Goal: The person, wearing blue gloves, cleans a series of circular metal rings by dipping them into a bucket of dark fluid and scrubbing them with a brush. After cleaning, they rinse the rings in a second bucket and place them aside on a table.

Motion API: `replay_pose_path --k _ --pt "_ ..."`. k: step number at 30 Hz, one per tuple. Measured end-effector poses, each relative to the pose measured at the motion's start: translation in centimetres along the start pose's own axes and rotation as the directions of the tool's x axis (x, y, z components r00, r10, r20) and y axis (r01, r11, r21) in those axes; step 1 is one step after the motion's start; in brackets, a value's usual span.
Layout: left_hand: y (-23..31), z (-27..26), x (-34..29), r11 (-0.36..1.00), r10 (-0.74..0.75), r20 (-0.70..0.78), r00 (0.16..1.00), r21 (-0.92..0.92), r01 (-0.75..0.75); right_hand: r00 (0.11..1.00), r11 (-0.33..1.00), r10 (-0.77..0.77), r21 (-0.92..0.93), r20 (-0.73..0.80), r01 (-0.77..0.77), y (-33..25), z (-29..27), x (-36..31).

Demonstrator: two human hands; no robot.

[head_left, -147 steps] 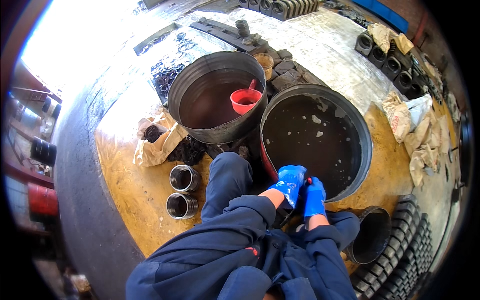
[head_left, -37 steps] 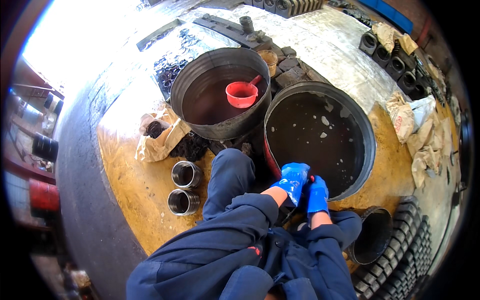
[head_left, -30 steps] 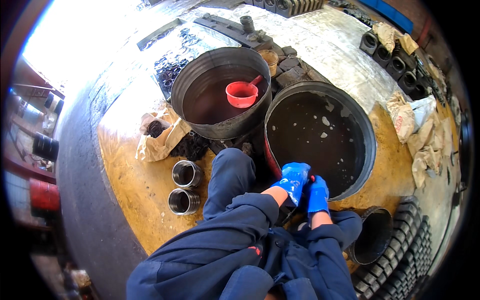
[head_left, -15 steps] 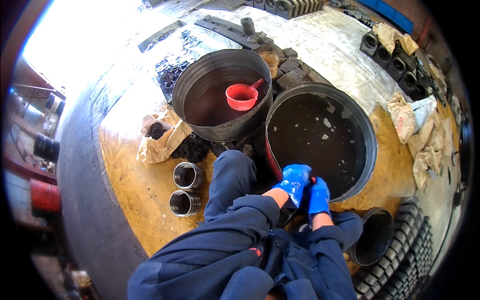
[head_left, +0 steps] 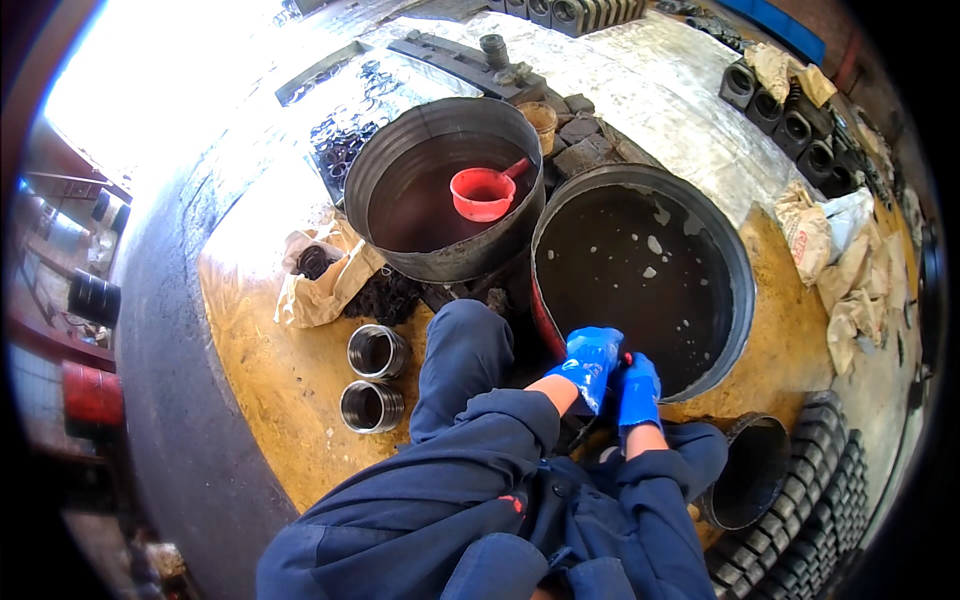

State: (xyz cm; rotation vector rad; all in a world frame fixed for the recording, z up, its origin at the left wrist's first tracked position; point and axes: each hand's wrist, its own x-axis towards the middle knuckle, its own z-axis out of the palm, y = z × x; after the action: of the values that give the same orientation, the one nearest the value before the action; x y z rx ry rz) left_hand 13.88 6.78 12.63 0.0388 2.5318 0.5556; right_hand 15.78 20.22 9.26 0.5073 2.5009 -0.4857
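Observation:
Both my hands wear blue rubber gloves and meet at the near rim of the right-hand drum (head_left: 745, 300), which holds dark liquid with pale flecks of froth. My left hand (head_left: 592, 362) is closed, knuckles up, its fingers mostly turned out of sight. Close against it, my right hand (head_left: 638, 392) is closed too. A small red piece (head_left: 628, 358) shows between the gloves; the rest of what they grip is hidden. Beside this drum stands another drum (head_left: 362, 225) of reddish-brown liquid, with a red dipper (head_left: 483, 195) in it.
Two stacks of metal rings (head_left: 372, 405) stand left of my knee on the yellowish floor sheet. Behind them lies an opened paper bag (head_left: 330, 285) with dark rings. A dark hollow cylinder (head_left: 750, 470) and rows of stacked black parts (head_left: 800, 480) are at my right. Crumpled paper bags (head_left: 850, 280) lie farther right.

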Motion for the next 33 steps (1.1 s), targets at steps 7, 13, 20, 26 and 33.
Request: replay_pose_path --k 7,13,20,26,33 --pt "-1.0 0.9 0.1 1.000 0.008 -0.015 1.000 -0.019 -0.009 1.000 0.996 0.004 -0.091 0.030 -0.001 -0.2 0.7 0.4" --pt "-1.2 1.3 1.1 0.998 0.003 -0.050 0.999 -0.063 -0.006 0.995 0.991 -0.082 -0.105 0.062 0.088 2.4 2.7 5.5" --pt "-1.1 -0.1 -0.2 0.996 0.086 0.018 0.996 -0.035 -0.085 0.978 0.978 -0.208 -0.023 -0.019 0.208 3.7 2.8 5.0" --pt "-3.1 4.1 2.3 0.983 -0.087 -0.150 0.985 -0.174 0.061 0.964 0.965 -0.262 -0.004 0.051 0.263 2.8 5.4 5.8" --pt "-2.5 3.7 2.0 0.988 0.080 -0.088 0.993 -0.127 -0.091 0.969 0.970 -0.242 0.014 0.042 0.241 5.6 4.3 7.3"
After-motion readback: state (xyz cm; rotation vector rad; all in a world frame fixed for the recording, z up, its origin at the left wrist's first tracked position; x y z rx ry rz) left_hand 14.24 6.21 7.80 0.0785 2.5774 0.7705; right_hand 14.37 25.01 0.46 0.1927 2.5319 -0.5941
